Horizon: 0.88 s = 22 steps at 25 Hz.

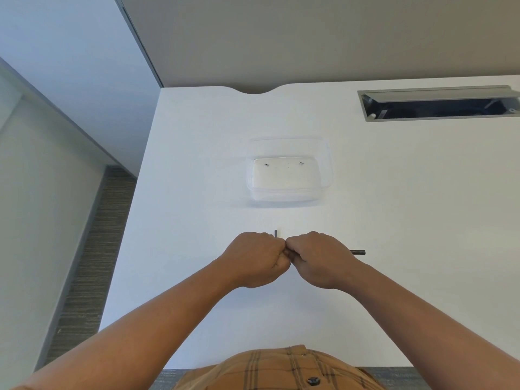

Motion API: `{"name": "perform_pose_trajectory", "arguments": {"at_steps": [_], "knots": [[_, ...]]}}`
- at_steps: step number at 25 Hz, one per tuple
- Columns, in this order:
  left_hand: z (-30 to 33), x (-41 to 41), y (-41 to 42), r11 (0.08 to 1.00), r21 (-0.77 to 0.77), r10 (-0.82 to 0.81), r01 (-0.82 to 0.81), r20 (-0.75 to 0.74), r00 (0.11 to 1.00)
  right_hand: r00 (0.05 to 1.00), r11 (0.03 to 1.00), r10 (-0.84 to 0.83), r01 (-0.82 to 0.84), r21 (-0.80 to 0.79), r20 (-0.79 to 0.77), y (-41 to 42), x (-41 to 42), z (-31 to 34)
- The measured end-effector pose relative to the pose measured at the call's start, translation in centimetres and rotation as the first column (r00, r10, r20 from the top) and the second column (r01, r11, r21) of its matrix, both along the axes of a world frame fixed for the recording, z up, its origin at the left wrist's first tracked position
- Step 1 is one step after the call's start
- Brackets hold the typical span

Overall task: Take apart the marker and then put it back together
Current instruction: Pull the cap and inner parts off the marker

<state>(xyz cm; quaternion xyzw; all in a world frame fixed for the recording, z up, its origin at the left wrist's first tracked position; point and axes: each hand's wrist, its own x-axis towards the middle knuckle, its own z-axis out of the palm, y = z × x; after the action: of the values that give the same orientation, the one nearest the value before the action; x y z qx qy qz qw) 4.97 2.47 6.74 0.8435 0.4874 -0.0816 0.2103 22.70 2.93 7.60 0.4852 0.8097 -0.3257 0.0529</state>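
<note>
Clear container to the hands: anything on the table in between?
Mostly bare white table in the head view. One short dark stick-like piece pokes up just beyond the left hand, short of the clear container.

Above the white table [197,192], nearer the person than the clear container [288,170], left hand [254,258] and right hand [319,258] meet knuckle to knuckle, fists closed around a dark marker [357,252] whose end protrudes beyond the right hand.
</note>
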Motion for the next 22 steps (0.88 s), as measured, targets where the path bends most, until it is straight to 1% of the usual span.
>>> {"name": "perform_pose_trajectory", "arguments": {"at_steps": [3, 6, 11, 16, 20, 22], "knots": [[0.1, 0.1, -0.2, 0.999, 0.043, 0.019, -0.019, -0.008, 1.0, 0.999, 1.0, -0.025, 0.026, 0.003, -0.037, -0.2, 0.1, 0.1], [0.3, 0.5, -0.3, 0.998, 0.047, 0.05, -0.05, 0.004, 0.999, 0.999, 0.999, -0.028, 0.029, 0.018, -0.035, -0.3, 0.1, 0.3], [0.8, 1.0, -0.1, 0.992, 0.022, 0.122, -0.123, 0.046, 0.991, 1.0, 0.997, -0.027, 0.028, 0.068, -0.014, 0.1, 0.4, 0.7], [0.7, 0.6, -0.3, 0.99, 0.016, 0.139, -0.141, 0.077, 0.987, 1.0, 0.995, 0.002, -0.001, 0.096, -0.006, 0.0, 0.0, 0.4], [0.1, 0.3, -0.2, 0.985, -0.031, 0.174, -0.171, 0.129, 0.976, 1.0, 0.994, -0.006, 0.007, 0.106, -0.013, -0.2, 0.0, 0.2], [0.1, 0.2, -0.3, 0.984, -0.045, 0.175, -0.171, 0.127, 0.976, 1.0, 0.995, -0.005, 0.007, 0.104, -0.016, -0.2, -0.2, 0.2]]}}
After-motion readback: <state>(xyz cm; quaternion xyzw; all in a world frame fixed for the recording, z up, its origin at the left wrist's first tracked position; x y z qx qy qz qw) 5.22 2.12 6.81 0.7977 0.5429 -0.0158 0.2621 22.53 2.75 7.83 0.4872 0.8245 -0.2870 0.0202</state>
